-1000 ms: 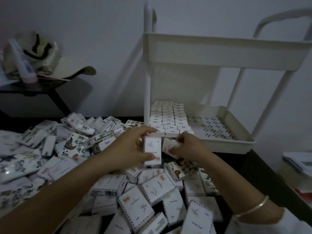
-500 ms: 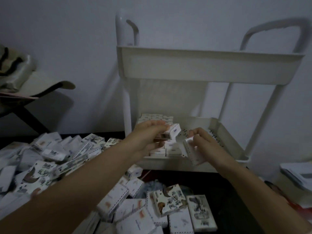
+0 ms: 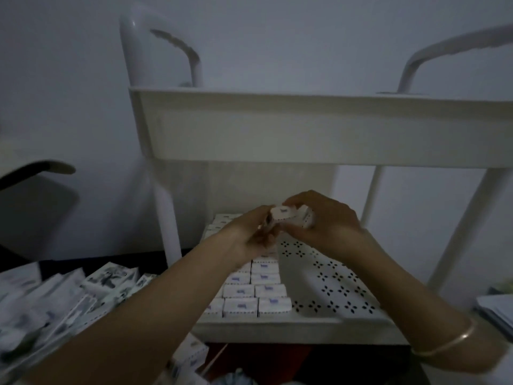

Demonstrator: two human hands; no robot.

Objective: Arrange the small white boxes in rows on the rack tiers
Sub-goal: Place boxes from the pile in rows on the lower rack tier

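Gripping white boxes [image 3: 283, 213], dotted edges, blue mark, left hand [image 3: 249, 235], right hand [image 3: 325, 221]

A plain pale wall [image 3: 69, 79] fills the back, grey-blue in the dim, weak light. At the left edge a dark piece of furniture [image 3: 36, 170] with a curved edge juts in and casts a soft shadow [image 3: 41, 215] on the wall. A pale stack of papers [image 3: 497, 309] lies at the far right.
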